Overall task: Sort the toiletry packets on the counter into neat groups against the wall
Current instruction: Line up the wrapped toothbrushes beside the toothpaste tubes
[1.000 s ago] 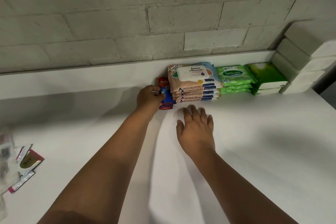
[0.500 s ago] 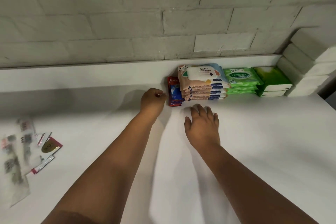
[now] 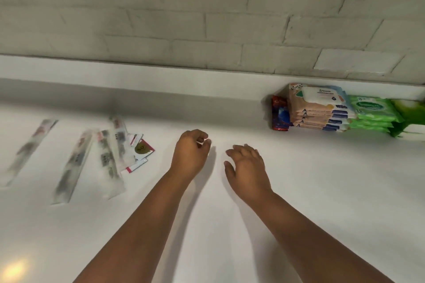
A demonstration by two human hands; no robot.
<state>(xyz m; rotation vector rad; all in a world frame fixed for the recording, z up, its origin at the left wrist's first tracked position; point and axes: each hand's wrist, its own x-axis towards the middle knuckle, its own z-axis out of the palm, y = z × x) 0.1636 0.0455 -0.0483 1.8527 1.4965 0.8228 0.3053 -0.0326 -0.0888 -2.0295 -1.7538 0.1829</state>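
Against the wall at the right stand grouped packets: small red-and-blue packets (image 3: 279, 115) on edge, a stack of peach wipe packs (image 3: 319, 108), green wipe packs (image 3: 372, 110) and green-and-white packs (image 3: 409, 119). Loose on the white counter (image 3: 322, 190) at the left lie several long clear sachets (image 3: 108, 158) and small red-and-white sachets (image 3: 140, 151). My left hand (image 3: 189, 154) hovers mid-counter, fingers curled with nothing in them, to the right of the loose sachets. My right hand (image 3: 247, 167) is beside it, fingers spread and empty.
A grey painted brick wall (image 3: 207, 18) runs behind a low white ledge (image 3: 161, 76) along the counter's back. Two more clear sachets (image 3: 30, 145) lie apart at the far left. A bright light reflection shows at the bottom left.
My left hand has let go of the red-and-blue packets and drawn back to the left. My view has swung left, bringing the loose sachets closer to the middle.
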